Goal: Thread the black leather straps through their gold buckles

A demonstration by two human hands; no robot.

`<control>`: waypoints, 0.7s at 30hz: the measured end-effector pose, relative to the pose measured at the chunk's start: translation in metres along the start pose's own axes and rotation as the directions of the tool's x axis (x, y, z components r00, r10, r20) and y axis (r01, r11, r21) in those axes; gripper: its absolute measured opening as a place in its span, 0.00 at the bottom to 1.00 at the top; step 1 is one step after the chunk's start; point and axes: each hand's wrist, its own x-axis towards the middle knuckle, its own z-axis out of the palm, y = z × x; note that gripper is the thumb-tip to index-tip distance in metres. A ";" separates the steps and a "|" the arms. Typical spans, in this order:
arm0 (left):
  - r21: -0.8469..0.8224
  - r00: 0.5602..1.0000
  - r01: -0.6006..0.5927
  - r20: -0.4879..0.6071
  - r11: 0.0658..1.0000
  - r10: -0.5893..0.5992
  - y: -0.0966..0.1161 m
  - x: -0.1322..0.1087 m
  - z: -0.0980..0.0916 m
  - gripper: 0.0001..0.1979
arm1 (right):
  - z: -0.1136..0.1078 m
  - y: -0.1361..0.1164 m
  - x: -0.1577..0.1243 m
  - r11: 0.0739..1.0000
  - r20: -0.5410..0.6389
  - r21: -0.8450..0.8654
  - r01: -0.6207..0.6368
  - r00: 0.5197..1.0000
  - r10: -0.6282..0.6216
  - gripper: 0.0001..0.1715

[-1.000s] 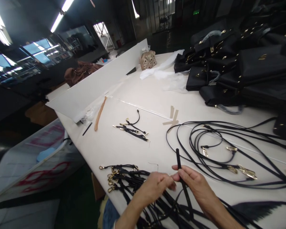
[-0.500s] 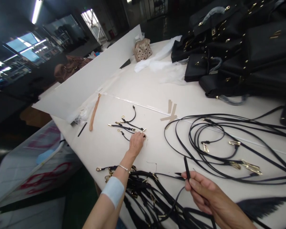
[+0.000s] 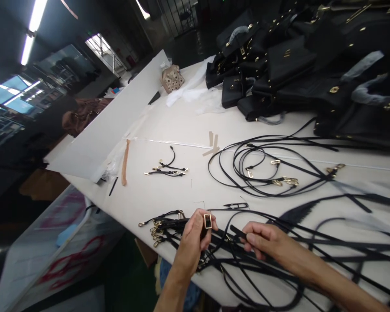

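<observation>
My left hand (image 3: 195, 232) is closed around a black strap piece with a rectangular gold buckle (image 3: 208, 221), which faces up between thumb and fingers. To its right, my right hand (image 3: 263, 238) pinches the flat end of a black strap (image 3: 238, 232), its tip pointing at the buckle but apart from it. Thread snips (image 3: 236, 205) lie on the table just beyond the hands. Beneath both hands spreads a tangled bundle of black straps (image 3: 227, 255) with gold clasps. Farther off lie a few short black straps (image 3: 169, 172) with gold hardware.
Long coiled black straps (image 3: 247, 184) cover the right of the white table (image 3: 169, 195). Black handbags (image 3: 279, 69) are heaped at the back right. Tan tape strips (image 3: 212, 145), a brown strip (image 3: 125, 162) and a beige studded bag (image 3: 173, 79) lie farther away. A white panel (image 3: 117, 117) borders the left.
My left hand has come back from the short straps with a buckled piece, leaving fewer there. My right hand still holds the strap end; the snips are now uncovered. The view has shifted.
</observation>
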 end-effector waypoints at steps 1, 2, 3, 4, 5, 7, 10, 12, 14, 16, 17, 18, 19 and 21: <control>-0.009 1.000 0.003 -0.008 1.000 -0.003 0.000 -0.009 0.006 0.20 | 0.002 0.001 -0.005 1.000 0.027 -0.014 -0.007 1.000 0.007 0.27; -0.001 1.000 0.010 -0.017 1.000 -0.010 0.000 -0.018 0.011 0.20 | 0.003 0.002 -0.010 1.000 0.046 -0.023 -0.010 0.999 0.011 0.27; 0.019 1.000 0.022 -0.019 1.000 -0.021 -0.001 -0.025 0.015 0.20 | 0.004 0.004 -0.015 1.000 0.054 -0.030 -0.009 0.998 0.010 0.28; 0.047 0.999 0.037 -0.015 0.998 -0.036 -0.002 -0.032 0.018 0.20 | 0.005 0.007 -0.019 0.999 0.056 -0.034 -0.002 0.998 0.004 0.28; 0.077 0.999 0.049 -0.010 0.996 -0.048 -0.003 -0.039 0.021 0.20 | 0.005 0.010 -0.023 0.999 0.051 -0.039 0.008 0.999 -0.006 0.29; 0.117 0.999 0.053 -0.017 0.992 -0.052 -0.005 -0.051 0.026 0.19 | 0.008 0.014 -0.031 0.998 0.032 -0.058 0.017 0.999 -0.015 0.29; 0.082 0.997 0.043 -0.070 0.996 -0.037 -0.008 -0.068 0.037 0.17 | 0.014 0.019 -0.045 0.997 0.028 -0.073 0.030 0.999 -0.028 0.28; 0.044 0.995 0.044 -0.086 0.998 -0.040 -0.009 -0.076 0.045 0.18 | 0.019 0.021 -0.054 0.997 0.059 -0.046 0.054 0.997 -0.052 0.27; 0.014 0.995 0.037 -0.089 0.999 -0.036 -0.009 -0.083 0.053 0.19 | 0.023 0.023 -0.063 0.997 0.078 -0.009 0.082 0.994 -0.081 0.27; -0.048 0.996 0.029 -0.082 0.998 -0.033 -0.007 -0.089 0.057 0.19 | 0.025 0.026 -0.071 0.995 0.069 0.021 0.097 0.993 -0.098 0.28; -0.094 0.997 0.028 -0.069 0.995 -0.034 -0.006 -0.091 0.058 0.19 | 0.026 0.028 -0.075 0.994 0.057 0.034 0.100 0.993 -0.102 0.29; -0.145 0.998 0.028 -0.053 0.989 -0.036 -0.005 -0.093 0.059 0.18 | 0.027 0.029 -0.079 0.994 0.045 0.041 0.105 0.993 -0.107 0.29; -0.194 0.999 0.029 -0.035 0.980 -0.037 -0.005 -0.094 0.058 0.19 | 0.028 0.030 -0.083 0.993 0.036 0.043 0.110 0.993 -0.112 0.29; -0.275 0.999 0.025 -0.017 0.961 -0.031 -0.005 -0.098 0.057 0.19 | 0.033 0.031 -0.092 0.992 0.026 0.029 0.125 0.992 -0.126 0.29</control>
